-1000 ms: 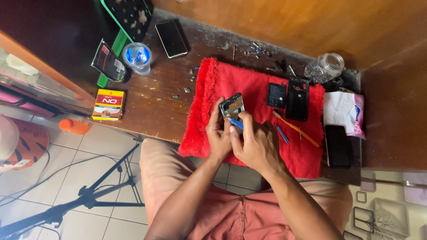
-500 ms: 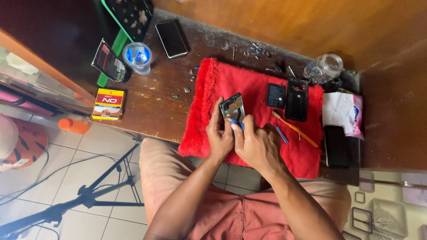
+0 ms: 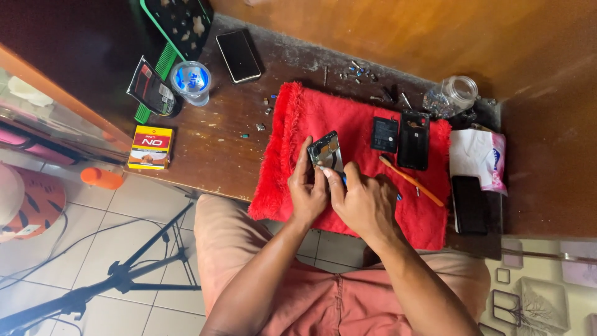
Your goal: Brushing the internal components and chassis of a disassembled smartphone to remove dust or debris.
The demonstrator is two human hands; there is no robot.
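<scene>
My left hand (image 3: 306, 194) grips the opened phone (image 3: 326, 151) by its edge, held up over the red cloth (image 3: 292, 149). My right hand (image 3: 364, 202) is closed around a blue tool (image 3: 344, 180), probably a screwdriver, its tip at the phone. A battery (image 3: 384, 134) and black back cover (image 3: 414, 140) lie beside them.

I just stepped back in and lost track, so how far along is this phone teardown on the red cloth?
Done: the back cover and battery lie removed on the red cloth. In hand: the left hand holds the opened phone while the right hand works a blue-handled tool at its lower edge. Left: loose screws and both removed parts remain unfitted; the orange tool lies unused.
</scene>
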